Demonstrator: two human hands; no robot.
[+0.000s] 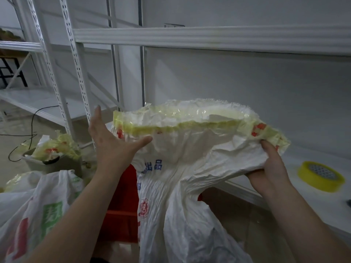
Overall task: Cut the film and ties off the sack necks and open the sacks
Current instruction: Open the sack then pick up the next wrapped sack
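White shelf (322, 209) holds a tape roll (314, 179) near the raised sack (190, 158)

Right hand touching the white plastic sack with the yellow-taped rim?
Touching. Head view: right hand pinches the white sack just under the taped rim's right end, thumb on top, fingers beneath.

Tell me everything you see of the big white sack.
The white sack looks like thin crumpled plastic, printed with blue characters and a red round stamp. Upright, it gathers narrow midway, then flares to an open mouth rimmed with yellowish film. The right hand grips the rim's right end; the open left hand seems to touch its left.
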